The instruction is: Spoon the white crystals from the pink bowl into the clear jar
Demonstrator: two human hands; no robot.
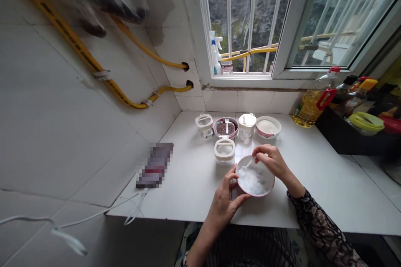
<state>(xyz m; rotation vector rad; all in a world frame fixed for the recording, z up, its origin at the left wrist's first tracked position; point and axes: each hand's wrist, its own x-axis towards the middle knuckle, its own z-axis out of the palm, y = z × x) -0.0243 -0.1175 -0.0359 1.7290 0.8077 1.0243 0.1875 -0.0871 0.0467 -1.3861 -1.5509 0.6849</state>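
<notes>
White floor-like wall tiles [94,142] and a yellow gas hose [78,56] run toward a barred window [293,21] above a white bench [188,192]. Near the bench's front edge, a pink-rimmed white bowl [272,183] sits tilted, lifted in the left hand [222,202], whose fingers curl under its side while the thumb reaches its rim. The right hand [271,160] is closed in a light pinch around a small white spoon [249,162], its bowl-end sunk in the white, fluffy contents [252,181]; whether they are froth or powder cannot be told. Short, shallow strokes seem best here, with the left hand bracing the bowl so nothing spills over the low side. Just behind the bowl stands a lidded glass jar [224,152], and beyond it a bowl of dark red food [225,128] shares a row with other containers.
</notes>
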